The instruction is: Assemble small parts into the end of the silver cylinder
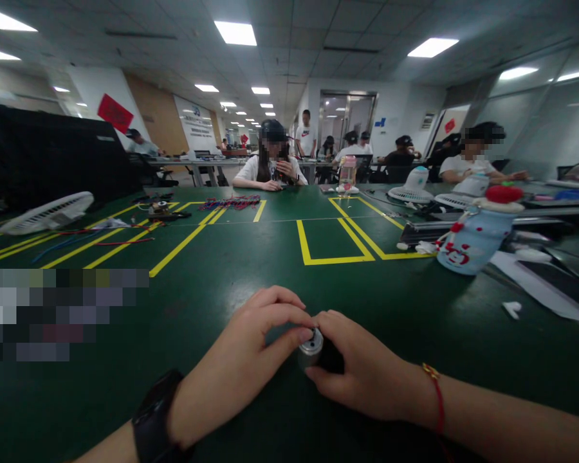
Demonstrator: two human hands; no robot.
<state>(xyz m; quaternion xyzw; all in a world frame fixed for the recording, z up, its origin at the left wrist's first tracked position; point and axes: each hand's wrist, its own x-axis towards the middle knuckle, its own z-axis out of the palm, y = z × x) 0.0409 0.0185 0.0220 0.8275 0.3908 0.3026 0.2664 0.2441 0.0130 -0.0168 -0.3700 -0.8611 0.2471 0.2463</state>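
Observation:
A small silver motor (311, 351), a short metal cylinder with dark holes in its end face, stands close in front of me at the table's near middle. My right hand (354, 366) is wrapped round its right side, thumb low and fingers behind. From the left, my left hand (265, 341) reaches over with thumb and index finger pinched at the top of the motor. Something small and dark shows at those fingertips, too tiny to name. The motor's lower part is in shadow and partly hidden by my right hand.
The green table (212, 270) bears yellow tape lines. On the right stand a light blue bottle (477, 238) and white fan parts (412, 186); a white piece (512, 309) lies nearer. Left are a fan head (51, 212) and loose wires (125, 242). A person (270, 161) sits opposite.

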